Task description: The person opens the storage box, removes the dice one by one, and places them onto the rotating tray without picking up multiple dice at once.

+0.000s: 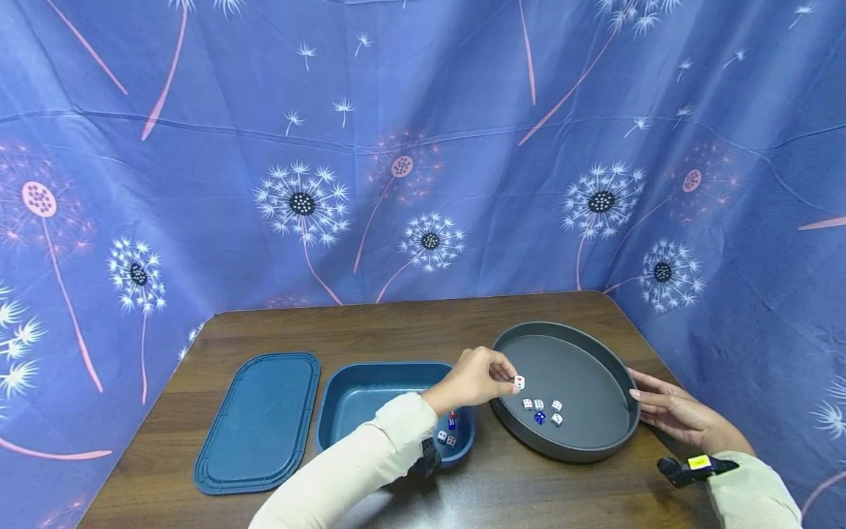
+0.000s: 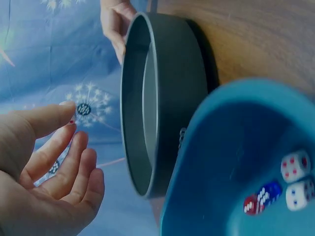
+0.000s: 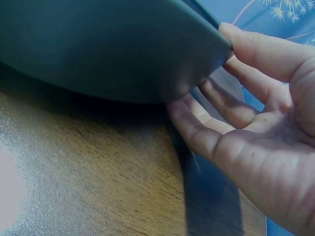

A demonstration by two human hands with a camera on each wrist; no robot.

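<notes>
My left hand (image 1: 472,378) pinches a white die (image 1: 519,382) with a red dot between thumb and fingertips, over the left part of a round dark grey pan (image 1: 575,438). In the left wrist view the fingertips mostly cover this die. Inside the pan lie several white dice and one blue die (image 1: 539,417). My right hand (image 1: 681,415) holds the pan's right side, thumb at the rim and fingers against the lower wall (image 3: 197,59). Under my left forearm is a blue rectangular container (image 1: 350,375), with a red die (image 2: 252,204), a blue die (image 2: 269,192) and white dice (image 2: 295,166) inside.
A flat blue lid (image 1: 258,422) lies on the wooden table (image 1: 396,330), left of the container. Behind the table hangs a blue dandelion-print cloth (image 1: 370,88), which also runs along both sides. The pan stands near the table's right edge.
</notes>
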